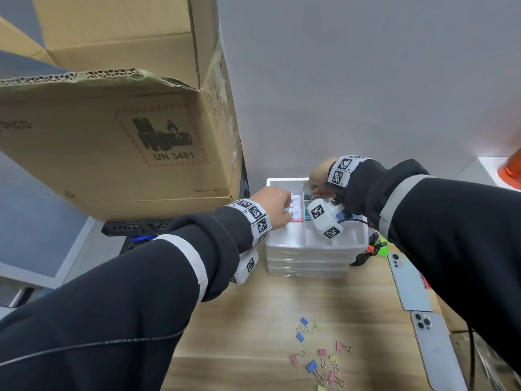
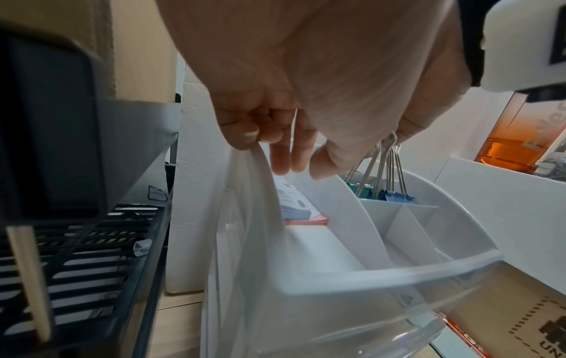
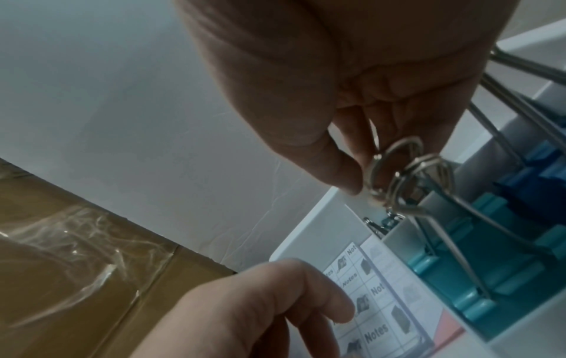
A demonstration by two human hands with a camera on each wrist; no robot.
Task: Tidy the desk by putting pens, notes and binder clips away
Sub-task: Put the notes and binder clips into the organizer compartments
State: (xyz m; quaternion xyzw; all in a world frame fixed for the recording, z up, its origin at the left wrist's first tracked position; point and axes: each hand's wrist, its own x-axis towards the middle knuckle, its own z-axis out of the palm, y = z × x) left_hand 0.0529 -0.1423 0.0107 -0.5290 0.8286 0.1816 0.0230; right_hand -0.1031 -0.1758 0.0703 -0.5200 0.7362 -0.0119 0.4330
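Note:
A white divided tray (image 1: 313, 245) tops a stack of clear drawers at the back of the desk. My left hand (image 1: 272, 206) grips the tray's left wall (image 2: 260, 184), thumb outside and fingers inside above a pad of notes (image 2: 297, 206). My right hand (image 1: 317, 183) hovers over the back right compartment. In the right wrist view it (image 3: 364, 179) pinches the wire handles of teal and blue binder clips (image 3: 474, 273) that hang into that compartment, beside the notes (image 3: 376, 288). Several small coloured binder clips (image 1: 318, 359) lie loose on the wooden desk in front.
A big cardboard box (image 1: 112, 136) looms at the left over a black slotted rack (image 1: 132, 228). Two phones (image 1: 408, 283) (image 1: 434, 351) lie face down along the right. An orange object (image 1: 510, 170) sits at the far right. A grey wall stands behind the tray.

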